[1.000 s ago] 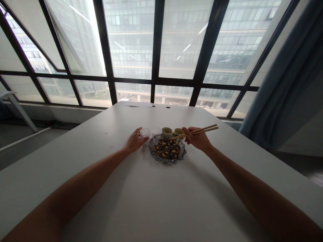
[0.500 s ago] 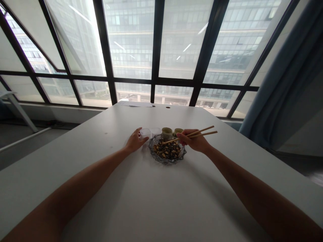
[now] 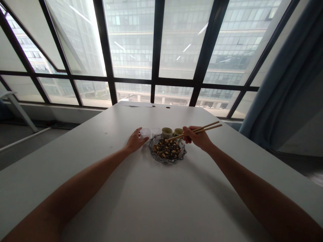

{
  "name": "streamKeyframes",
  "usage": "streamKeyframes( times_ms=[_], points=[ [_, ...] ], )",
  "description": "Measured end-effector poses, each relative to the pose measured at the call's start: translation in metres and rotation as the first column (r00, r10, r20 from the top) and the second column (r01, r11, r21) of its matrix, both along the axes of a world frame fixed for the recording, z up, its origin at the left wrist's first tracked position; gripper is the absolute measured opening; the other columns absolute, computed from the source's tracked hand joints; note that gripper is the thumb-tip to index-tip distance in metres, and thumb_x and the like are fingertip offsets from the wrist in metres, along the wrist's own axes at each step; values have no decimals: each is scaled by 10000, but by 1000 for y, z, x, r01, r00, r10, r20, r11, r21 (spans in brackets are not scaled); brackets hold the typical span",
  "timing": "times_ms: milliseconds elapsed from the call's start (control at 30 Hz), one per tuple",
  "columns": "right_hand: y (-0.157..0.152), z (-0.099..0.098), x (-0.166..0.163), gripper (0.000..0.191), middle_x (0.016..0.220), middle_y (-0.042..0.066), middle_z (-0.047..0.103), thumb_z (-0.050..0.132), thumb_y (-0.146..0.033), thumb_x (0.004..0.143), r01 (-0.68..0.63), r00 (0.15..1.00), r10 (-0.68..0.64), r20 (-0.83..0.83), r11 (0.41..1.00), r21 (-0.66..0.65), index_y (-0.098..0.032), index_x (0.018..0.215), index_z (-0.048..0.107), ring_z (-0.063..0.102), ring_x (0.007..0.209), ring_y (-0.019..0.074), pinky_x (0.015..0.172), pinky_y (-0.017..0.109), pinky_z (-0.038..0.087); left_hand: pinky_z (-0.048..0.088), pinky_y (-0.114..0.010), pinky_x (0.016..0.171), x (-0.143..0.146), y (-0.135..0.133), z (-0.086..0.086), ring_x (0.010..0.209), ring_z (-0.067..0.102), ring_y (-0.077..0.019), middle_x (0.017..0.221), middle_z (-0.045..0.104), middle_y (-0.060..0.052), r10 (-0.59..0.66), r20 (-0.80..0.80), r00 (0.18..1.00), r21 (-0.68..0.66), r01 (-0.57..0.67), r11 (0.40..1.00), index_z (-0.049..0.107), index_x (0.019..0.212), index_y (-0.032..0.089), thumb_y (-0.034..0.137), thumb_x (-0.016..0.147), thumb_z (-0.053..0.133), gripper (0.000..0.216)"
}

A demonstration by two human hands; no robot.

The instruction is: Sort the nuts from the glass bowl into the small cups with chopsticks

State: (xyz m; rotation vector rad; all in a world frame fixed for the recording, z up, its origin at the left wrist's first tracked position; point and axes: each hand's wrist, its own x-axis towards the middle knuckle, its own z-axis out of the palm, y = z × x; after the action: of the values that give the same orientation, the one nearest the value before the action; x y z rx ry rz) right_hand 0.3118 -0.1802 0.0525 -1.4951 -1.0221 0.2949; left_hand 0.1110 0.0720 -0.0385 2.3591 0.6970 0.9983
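My right hand [image 3: 198,137] is closed round a pair of wooden chopsticks [image 3: 208,127]. Their tips are over the back part of a scalloped glass bowl [image 3: 168,162], with a small pale bit at the ends that I cannot make out surely. A mix of dark and light seeds and nuts [image 3: 169,149] fills the bowl. My left hand [image 3: 135,140] grips a small clear plastic container [image 3: 145,132] from the left, thumb in front and fingers behind. Beside it stands a second clear container [image 3: 156,131]. Two greenish cups [image 3: 167,131] come after it, the right one partly hidden by my right hand.
The white table [image 3: 156,201] stretches to the windows. Sheets of paper [image 3: 136,104] lie at its far edge, near a dark round hole [image 3: 168,107]. A blue curtain [image 3: 272,87] hangs at the right.
My right hand has moved a little right and up with the chopsticks, whose tips have risen from the nuts toward the bowl's back. My left hand has stayed in place.
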Motion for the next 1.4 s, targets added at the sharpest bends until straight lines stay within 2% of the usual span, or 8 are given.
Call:
streamKeyframes(
  times_ms=[333,500,633,767,867,1033,1200,1400],
  points=[
    [5,-5,23,391,467,56,634,746,-491,783,110,913,-117,-391,993,-42,-159,617,623,542,345,122,321,216,438,460,-455,1023,-1,-3,3,1169,575,-297,1274,608,-133,33,80,996,156,-45,987,479,1292,173,241,701,767,661],
    [-2,0,13,521,478,44,638,727,-673,730,51,997,-46,-57,994,96,-167,632,653,552,366,128,344,233,432,448,-471,1030,-3,-9,7,1205,555,-317,1266,604,-121,60,57,997,185,-70,980,495,1267,197,199,694,752,628],
    [-12,3,3,525,531,44,660,651,-681,804,-51,970,40,239,998,41,-180,651,669,587,429,137,405,246,469,437,-462,1028,-5,-15,10,1226,541,-315,1271,603,-115,42,29,999,272,-49,961,521,1229,220,151,730,695,533],
    [-14,2,-3,515,538,44,661,625,-664,837,-82,949,78,305,997,-1,-186,652,669,595,446,142,426,252,479,431,-436,1022,-6,-18,10,1224,547,-295,1278,613,-107,11,13,1000,332,-15,943,524,1219,223,120,764,643,481],
    [-10,3,-3,522,525,42,653,645,-677,812,-68,972,56,229,997,44,-183,645,663,583,424,136,406,248,471,433,-450,1017,-6,-18,10,1221,551,-314,1277,617,-122,51,14,999,302,-53,952,518,1239,207,163,752,685,517],
    [1,4,3,561,470,50,633,710,-719,710,166,984,-158,-84,982,93,-169,617,648,547,356,129,328,235,419,457,-472,982,-3,-11,8,1110,623,-312,1286,623,-149,157,-2,988,91,-157,983,466,1334,187,344,745,761,677],
    [5,1,11,522,467,57,640,754,-666,699,200,957,-182,-227,978,61,-163,619,642,548,345,128,312,228,416,487,-426,921,-3,1,12,1095,647,-303,1252,649,-165,183,-93,979,-98,-192,976,448,1379,175,481,740,767,776],
    [5,-3,15,532,473,54,645,756,-670,688,163,969,-144,-202,983,83,-151,633,653,554,349,123,326,220,425,336,-507,1104,1,-8,47,1330,491,-341,1434,545,-172,136,-151,979,185,-108,977,446,1414,181,581,827,645,738]
  ],
)
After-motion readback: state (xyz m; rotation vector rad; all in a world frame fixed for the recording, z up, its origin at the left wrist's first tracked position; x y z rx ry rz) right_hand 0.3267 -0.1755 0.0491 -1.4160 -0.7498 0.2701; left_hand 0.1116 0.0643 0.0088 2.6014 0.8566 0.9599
